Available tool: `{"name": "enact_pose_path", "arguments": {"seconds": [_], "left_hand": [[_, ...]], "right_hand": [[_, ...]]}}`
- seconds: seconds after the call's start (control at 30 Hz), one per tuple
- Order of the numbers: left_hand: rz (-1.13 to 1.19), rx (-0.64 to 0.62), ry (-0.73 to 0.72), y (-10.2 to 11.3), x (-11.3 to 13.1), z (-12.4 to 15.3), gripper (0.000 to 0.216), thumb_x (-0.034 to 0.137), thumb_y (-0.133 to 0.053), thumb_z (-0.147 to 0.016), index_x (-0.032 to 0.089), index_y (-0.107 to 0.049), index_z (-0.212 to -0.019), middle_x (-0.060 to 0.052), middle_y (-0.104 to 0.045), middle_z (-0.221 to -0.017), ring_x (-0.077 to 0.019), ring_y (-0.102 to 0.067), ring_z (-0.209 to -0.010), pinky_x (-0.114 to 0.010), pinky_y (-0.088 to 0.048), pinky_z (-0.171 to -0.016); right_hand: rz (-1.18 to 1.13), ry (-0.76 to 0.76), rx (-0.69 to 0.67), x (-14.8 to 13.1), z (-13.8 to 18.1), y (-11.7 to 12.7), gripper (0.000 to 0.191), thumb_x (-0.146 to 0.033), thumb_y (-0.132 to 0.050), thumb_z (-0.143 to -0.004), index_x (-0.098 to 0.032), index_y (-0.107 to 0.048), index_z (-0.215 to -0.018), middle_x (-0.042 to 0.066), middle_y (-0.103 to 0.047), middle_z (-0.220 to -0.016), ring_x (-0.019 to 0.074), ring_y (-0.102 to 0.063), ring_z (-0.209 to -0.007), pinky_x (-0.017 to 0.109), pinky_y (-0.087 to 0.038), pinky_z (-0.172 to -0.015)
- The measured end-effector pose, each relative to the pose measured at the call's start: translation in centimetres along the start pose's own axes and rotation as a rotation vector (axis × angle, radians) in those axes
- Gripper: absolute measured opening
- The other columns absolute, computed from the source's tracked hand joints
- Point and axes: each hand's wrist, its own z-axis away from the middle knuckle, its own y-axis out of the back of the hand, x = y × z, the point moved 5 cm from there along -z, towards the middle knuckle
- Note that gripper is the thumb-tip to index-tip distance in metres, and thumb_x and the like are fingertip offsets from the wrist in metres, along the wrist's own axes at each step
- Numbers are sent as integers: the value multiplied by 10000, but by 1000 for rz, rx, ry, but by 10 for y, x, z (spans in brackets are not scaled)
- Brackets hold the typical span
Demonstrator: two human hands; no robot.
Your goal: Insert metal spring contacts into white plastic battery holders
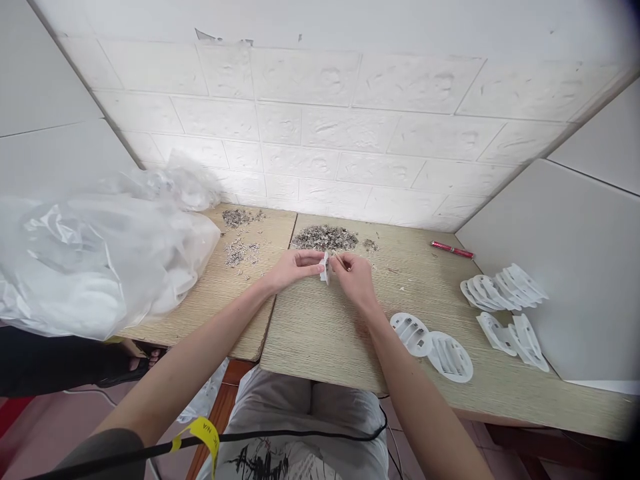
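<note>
Wood-grain counter (320,327), bulging translucent bag (110,240) on its left end, heap of small metal pieces (325,237) near the wall. Left hand (297,268), thumb and fingers pinched, grips a white plastic piece (327,269) on edge, between the hands, just before the heap; right hand (356,279), curled closed, holds a slim tool (341,261) beside it, contact unclear.

The left forearm (195,353) extends from eight o'clock, and the left hand (293,269) points toward two o'clock, its thumb (313,269) pressing in a pinch. The right forearm (414,381) extends from five o'clock; the right hand (357,280) points toward eleven o'clock, with curled fingers close before the left fingertips (320,255).
</note>
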Motion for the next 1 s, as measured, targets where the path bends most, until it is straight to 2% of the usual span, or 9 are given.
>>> {"name": "enact_pose_path", "arguments": {"seconds": [0.1, 0.2, 0.27, 0.37, 0.43, 0.53, 0.73, 0.9, 1.0], "left_hand": [[19, 12, -35, 4, -2, -4, 463, 406, -776, -674, 182, -701, -1073, -90, -707, -1096, -257, -631, -1058, -457, -417, -1015], [120, -9, -50, 7, -5, -9, 425, 390, -755, -709, 164, -704, -1065, -107, -692, -1128, -254, -628, -1063, -443, -418, -1018], [213, -6, -48, 9, -6, -12, 392, 362, -754, -716, 140, -709, -1035, -123, -694, -1111, -248, -629, -1056, -431, -419, -1019], [327, 45, -30, 14, -6, -14, 318, 320, -754, -716, 128, -716, -965, -116, -711, -1039, -228, -638, -1019, -419, -425, -1015], [372, 75, -8, 15, -6, -14, 268, 293, -742, -728, 126, -713, -936, -109, -711, -1021, -217, -638, -1003, -416, -433, -1008], [391, 99, 14, 15, -4, -12, 224, 254, -711, -757, 112, -707, -931, -117, -701, -1037, -210, -636, -989, -408, -447, -990], [406, 138, 28, 16, -5, -12, 201, 250, -681, -776, 99, -705, -906, -125, -697, -1031, -204, -636, -942, -380, -469, -937], [421, 169, 38, 18, -7, -13, 210, 263, -671, -780, 97, -700, -905, -130, -695, -1028, -200, -631, -926, -362, -481, -903], [416, 171, 49, 17, -5, -13, 217, 264, -666, -785, 94, -694, -917, -134, -691, -1036, -204, -633, -936, -370, -474, -912]], "right_hand": [[23, 59, -28, -2, -1, 1, 336, -388, -491, -829, -179, -514, -566, -18, -430, -559, 123, -382, -565, 262, -267, -552], [45, 99, -41, -1, -3, 5, 295, -389, -498, -841, -179, -693, -769, 17, -563, -691, 149, -466, -640, 269, -325, -603], [65, 104, -18, 3, -6, 12, 306, -376, -503, -844, -178, -728, -903, 38, -607, -761, 161, -490, -664, 278, -348, -627], [139, 48, 79, 11, -10, 27, 308, -333, -503, -849, -158, -722, -974, 68, -653, -850, 170, -509, -686, 283, -359, -640], [231, -22, 110, 17, -12, 34, 276, -304, -506, -850, -158, -718, -950, 72, -668, -877, 174, -522, -703, 279, -352, -634], [363, -65, 45, 21, -12, 34, 230, -300, -520, -855, -170, -710, -857, 58, -662, -841, 175, -538, -720, 267, -335, -620], [502, -8, -113, 21, -9, 18, 117, -243, -589, -813, -173, -683, -811, 59, -623, -859, 165, -542, -726, 260, -340, -632], [577, -5, -84, 27, -11, 20, 123, -179, -525, -830, -169, -613, -744, 71, -621, -868, 184, -541, -774, 273, -340, -653], [542, -8, -36, 27, -13, 22, 118, -213, -480, -869, -170, -565, -801, 87, -634, -868, 210, -543, -804, 287, -344, -664]]}}
